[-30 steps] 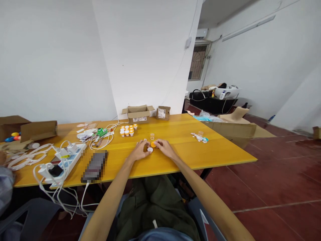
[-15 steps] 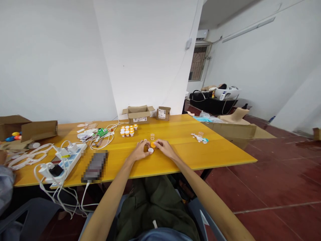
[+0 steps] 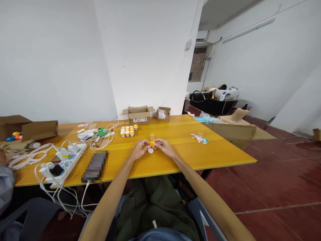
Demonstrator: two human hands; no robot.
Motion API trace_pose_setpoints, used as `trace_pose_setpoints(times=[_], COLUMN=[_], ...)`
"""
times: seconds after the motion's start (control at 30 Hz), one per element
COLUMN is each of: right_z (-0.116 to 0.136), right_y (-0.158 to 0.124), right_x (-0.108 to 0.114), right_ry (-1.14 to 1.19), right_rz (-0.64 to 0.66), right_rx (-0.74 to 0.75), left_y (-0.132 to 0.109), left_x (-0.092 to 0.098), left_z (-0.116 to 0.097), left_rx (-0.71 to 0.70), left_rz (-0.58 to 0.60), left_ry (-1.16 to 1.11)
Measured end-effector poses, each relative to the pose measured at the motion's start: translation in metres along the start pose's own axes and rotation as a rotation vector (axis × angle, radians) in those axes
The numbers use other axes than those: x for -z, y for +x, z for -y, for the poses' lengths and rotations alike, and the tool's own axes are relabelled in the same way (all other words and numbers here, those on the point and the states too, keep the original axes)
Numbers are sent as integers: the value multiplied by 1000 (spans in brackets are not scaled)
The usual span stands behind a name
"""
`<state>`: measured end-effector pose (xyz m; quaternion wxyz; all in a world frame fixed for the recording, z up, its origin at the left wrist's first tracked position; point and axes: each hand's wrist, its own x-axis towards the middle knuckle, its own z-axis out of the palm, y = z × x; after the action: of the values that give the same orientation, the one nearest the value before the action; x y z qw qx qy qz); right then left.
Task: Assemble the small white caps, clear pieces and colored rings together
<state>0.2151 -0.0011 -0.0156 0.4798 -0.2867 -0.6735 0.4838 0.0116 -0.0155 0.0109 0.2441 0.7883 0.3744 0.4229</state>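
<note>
Between the fingertips of both my hands is a small round orange lid, just above the table. My right hand pinches its right side. The fingers of my left hand are curled in at its left side and appear to grip it too. A white round disc with faint markings lies on the table just in front of the lid, touched by neither hand. Directly behind the lid stands a small clear cup.
Several orange-and-white lidded jars stand grouped at the back left. Behind are two cardboard boxes. A phone, a power strip and cables lie left. Loose discs lie right. Another person's sleeve shows far left.
My left hand has let go of the white disc, which now lies on the table. Its fingers have moved up to the orange lid, which has shifted slightly left and back.
</note>
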Motion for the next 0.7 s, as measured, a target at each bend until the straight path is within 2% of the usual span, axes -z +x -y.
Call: trace_pose_setpoints(times=[0.27, 0.53, 0.7], right_z=[3, 1, 0], right_y=[0, 2, -2], right_x=[-2, -2, -3], right_ry=[-52, -150, -271], right_rz=[66, 26, 14], right_rx=[6, 31, 20], left_y=[2, 3, 1], left_x=[-1, -1, -1], left_z=[-1, 0, -1], left_rx=[-10, -37, 29], left_rz=[-26, 2, -27], left_ry=[-44, -107, -119])
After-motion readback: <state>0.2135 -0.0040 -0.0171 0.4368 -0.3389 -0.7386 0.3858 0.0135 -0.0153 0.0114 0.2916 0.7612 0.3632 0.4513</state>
